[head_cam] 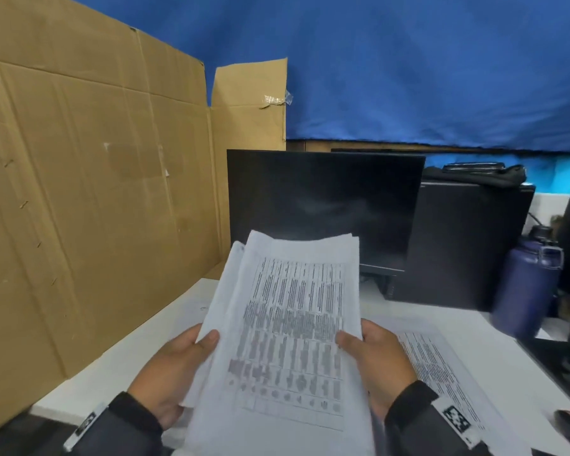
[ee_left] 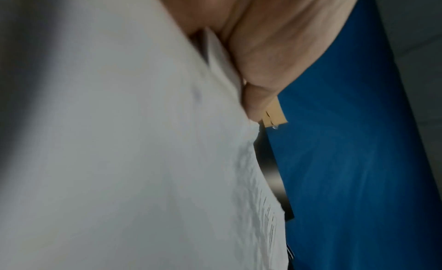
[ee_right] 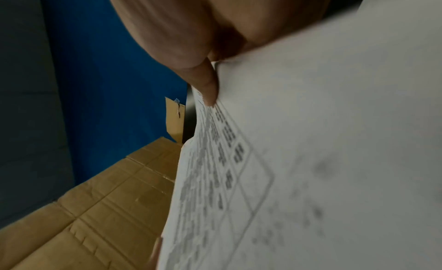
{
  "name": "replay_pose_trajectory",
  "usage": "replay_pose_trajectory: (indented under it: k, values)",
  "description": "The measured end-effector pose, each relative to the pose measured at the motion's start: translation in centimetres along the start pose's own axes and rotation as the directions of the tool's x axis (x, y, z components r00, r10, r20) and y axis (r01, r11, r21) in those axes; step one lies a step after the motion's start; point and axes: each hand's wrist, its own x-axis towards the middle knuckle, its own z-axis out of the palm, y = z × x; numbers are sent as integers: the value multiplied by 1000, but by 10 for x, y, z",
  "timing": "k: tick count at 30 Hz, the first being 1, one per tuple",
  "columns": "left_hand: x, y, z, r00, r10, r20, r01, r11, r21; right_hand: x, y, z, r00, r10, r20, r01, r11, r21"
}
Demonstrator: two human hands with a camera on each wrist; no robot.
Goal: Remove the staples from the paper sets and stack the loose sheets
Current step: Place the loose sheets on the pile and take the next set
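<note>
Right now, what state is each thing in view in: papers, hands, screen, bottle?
White printed paper bundle: held up off the table, tilted, sheets fanned unevenly at the top; no staple visible.
Left hand: thumb on the front of the bundle's left edge, grip closed on it.
Right hand: thumb on the front of the right edge, gripping.
Printed sheets on the white table: lying flat.
Black monitor: screen dark.
Purple water bottle: upright, lid on.

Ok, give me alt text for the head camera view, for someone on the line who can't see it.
Both hands hold a bundle of printed sheets upright above a white desk, the left hand gripping its left edge and the right hand its right edge. More printed sheets lie flat on the desk to the right, with a dark monitor behind and cardboard to the left.
</note>
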Motion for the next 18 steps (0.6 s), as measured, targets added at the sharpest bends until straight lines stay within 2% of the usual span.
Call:
replay_pose_trajectory:
  k: [3,6,8,10,11,12,13,14,15,17,18]
  values:
    - [5,-2,-15,998,22,-60,-22,1000,16,5,13,-12,997,16,-71,-15,1000,17]
    - [15,-5,-32,987,96,-128,-58,959,277,6,20,-29,991,25,-133,-14,996,84]
    - [20,-6,-42,973,157,-168,-40,834,550,2,18,-41,990,31,-140,-11,989,144]
    - [25,-7,-48,960,196,-198,38,611,791,-4,14,-54,992,19,-127,5,982,186]
    - [25,-7,-46,956,234,-175,23,536,844,-8,10,-59,994,10,-111,13,978,206]
    - [24,-4,-40,953,277,-120,-39,508,861,-12,7,-63,996,4,-88,16,974,225]
    - [21,-2,-31,949,313,-45,-131,520,844,-17,3,-66,998,0,-58,13,971,239]
    - [17,2,-21,950,312,22,-207,571,795,-21,1,-68,1000,-1,-28,7,971,238]
    - [11,6,-7,958,279,72,-248,670,700,-26,-2,-69,1000,-6,4,5,975,223]
    - [-2,15,23,971,186,152,-235,870,434,-35,-4,-72,998,-33,56,24,988,150]
    - [-6,19,37,968,175,178,-223,927,301,-40,-4,-73,996,-45,72,39,995,91]
